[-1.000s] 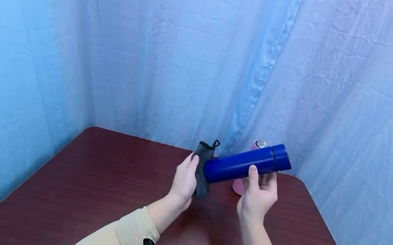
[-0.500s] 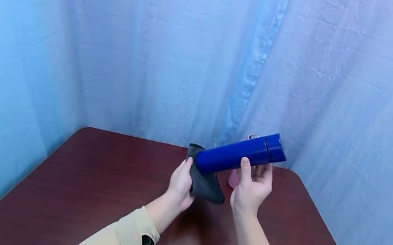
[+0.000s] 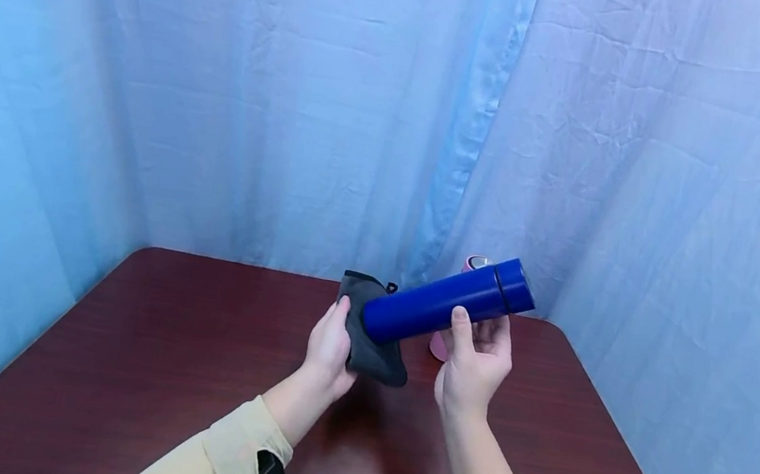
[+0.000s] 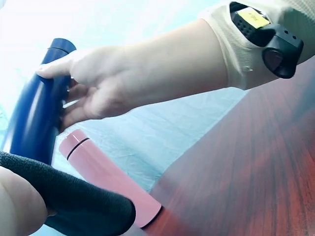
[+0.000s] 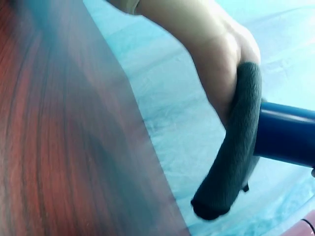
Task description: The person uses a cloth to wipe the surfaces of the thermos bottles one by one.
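A dark blue cylindrical bottle is held tilted above the table, its capped end up and to the right. My right hand grips it just below the cap, thumb on the near side. In my left hand is a dark grey cloth with a small hanging loop, pressed against the bottle's lower end. The left wrist view shows the blue bottle rising from behind the folded cloth. In the right wrist view the cloth covers the bottle's base.
Behind the right hand a pink bottle stands on the dark red wooden table, partly hidden. The left wrist view shows more of this pink bottle. Light blue curtains hang around the table's back and sides.
Hands, bottle and cloth have shifted left in the head view, along with the whole scene. The cloth, narrow and bunched earlier, now spreads wider below the bottle's end.
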`<state>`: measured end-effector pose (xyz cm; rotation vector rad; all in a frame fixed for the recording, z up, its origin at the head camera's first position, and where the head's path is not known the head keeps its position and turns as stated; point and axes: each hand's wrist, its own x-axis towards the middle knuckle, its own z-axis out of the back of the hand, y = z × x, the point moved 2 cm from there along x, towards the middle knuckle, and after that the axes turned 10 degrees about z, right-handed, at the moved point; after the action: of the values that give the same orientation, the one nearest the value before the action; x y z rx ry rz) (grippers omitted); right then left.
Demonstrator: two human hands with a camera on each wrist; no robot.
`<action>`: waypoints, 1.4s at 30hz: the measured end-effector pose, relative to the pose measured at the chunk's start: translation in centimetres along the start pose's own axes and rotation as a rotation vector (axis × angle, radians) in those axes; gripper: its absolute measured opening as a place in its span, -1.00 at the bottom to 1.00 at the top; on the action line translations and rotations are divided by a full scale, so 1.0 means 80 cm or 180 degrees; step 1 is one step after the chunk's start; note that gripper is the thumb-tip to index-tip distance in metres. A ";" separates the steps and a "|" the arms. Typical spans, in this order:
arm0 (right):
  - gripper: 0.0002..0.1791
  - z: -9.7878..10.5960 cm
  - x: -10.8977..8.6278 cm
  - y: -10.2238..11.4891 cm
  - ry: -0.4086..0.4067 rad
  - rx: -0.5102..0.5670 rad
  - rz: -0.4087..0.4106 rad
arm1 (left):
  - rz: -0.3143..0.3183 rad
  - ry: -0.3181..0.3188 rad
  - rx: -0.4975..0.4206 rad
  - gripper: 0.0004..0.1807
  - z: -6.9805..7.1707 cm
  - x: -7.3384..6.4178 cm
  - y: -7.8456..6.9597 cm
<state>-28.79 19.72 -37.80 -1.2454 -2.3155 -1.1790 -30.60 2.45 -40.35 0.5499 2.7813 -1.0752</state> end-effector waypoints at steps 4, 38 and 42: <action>-0.35 -0.007 0.003 0.000 0.0070 -0.0004 0.0121 | 0.0021 0.0045 0.0066 -0.38 -0.002 -0.005 0.008; -0.34 -0.009 -0.003 -0.003 0.0288 -0.0279 0.0247 | -0.0167 0.0081 0.0152 -0.34 0.011 -0.033 -0.026; -0.34 -0.005 0.000 0.003 0.0355 -0.0261 0.0306 | -0.0223 0.0154 0.0202 -0.37 0.016 -0.030 -0.041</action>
<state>-28.68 19.50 -37.42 -1.2689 -2.1234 -1.2876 -29.66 -1.35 -38.68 0.4950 2.8362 -1.1837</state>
